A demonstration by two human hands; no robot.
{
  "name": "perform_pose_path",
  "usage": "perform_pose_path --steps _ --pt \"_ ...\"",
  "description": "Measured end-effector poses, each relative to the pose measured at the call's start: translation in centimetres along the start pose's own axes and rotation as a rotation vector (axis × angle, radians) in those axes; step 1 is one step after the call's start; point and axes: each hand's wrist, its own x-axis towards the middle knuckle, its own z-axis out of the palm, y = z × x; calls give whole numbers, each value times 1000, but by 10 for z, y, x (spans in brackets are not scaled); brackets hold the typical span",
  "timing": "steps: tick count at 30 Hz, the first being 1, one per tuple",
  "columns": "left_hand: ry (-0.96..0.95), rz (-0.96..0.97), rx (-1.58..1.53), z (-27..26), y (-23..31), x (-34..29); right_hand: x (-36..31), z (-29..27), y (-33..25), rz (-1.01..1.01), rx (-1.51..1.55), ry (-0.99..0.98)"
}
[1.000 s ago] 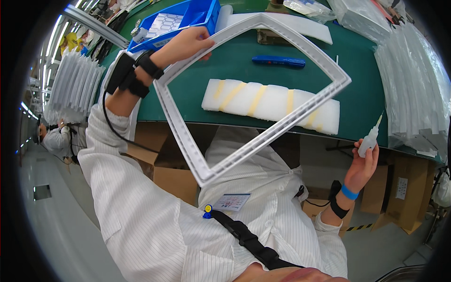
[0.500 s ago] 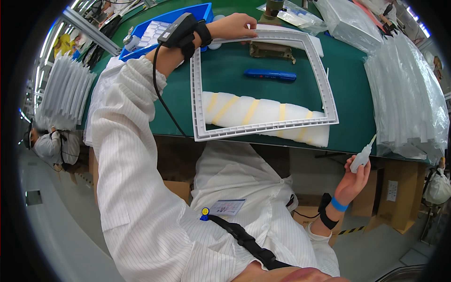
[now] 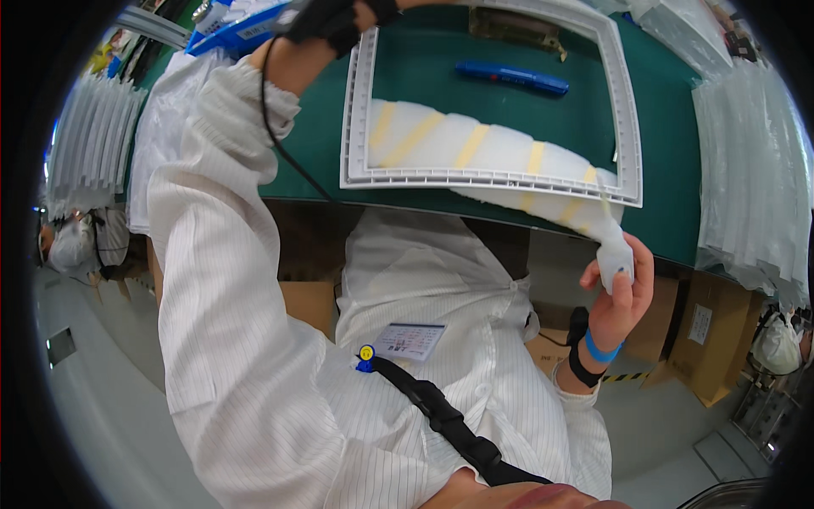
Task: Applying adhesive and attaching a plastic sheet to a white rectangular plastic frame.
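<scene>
My right hand (image 3: 627,293) is closed around a small white squeeze bottle (image 3: 614,257) with a thin nozzle. The nozzle points away from me and overlaps the near right corner of a white plastic rectangular frame (image 3: 492,181); I cannot tell whether it touches. The frame lies over a white foam roll (image 3: 449,142) banded with yellow tape. At the upper edge, my left hand (image 3: 410,2) is by the frame's far left corner, its fingers cut off from view. Inside the frame's opening rests a blue marker pen (image 3: 511,78).
Beyond the pen sits a brownish-green block-like object (image 3: 515,29). A blue bin (image 3: 242,32) stands at the far left of the green table (image 3: 666,170). Stacks of plastic-wrapped white parts flank it, right (image 3: 750,170) and left (image 3: 91,144). Cardboard boxes (image 3: 708,339) stand below. A cable (image 3: 292,153) hangs from my left wrist.
My right hand has brought the squeeze bottle leftward to the frame's near right corner. The view has shifted, so the table sits higher and my left fingers have left the picture.
</scene>
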Motion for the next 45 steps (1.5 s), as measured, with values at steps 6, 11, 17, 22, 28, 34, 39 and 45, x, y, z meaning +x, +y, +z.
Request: perform_pose_path --steps 6,11,17,22,28,34,39,45 --pt "341 -397 -262 -50 42 -59 10 2 -11 34 -255 -187" --pt "497 -574 -392 -45 21 -132 16 -1 -16 33 -349 -224" --pt "414 -666 -625 -39 20 -142 18 2 -18 4 -416 -217" --pt "399 -668 -677 -35 26 -139 20 5 -23 5 -461 -197" --pt "399 -647 -695 -35 24 -143 24 4 -29 -37 -568 -227" --pt "392 -629 -698 -34 23 -143 23 3 -31 -81 -576 -201" --pt "384 -661 -715 -35 24 -143 21 1 -33 -39 -597 -208" --pt "380 -657 -763 -36 23 -144 24 4 -38 -72 -658 -230"
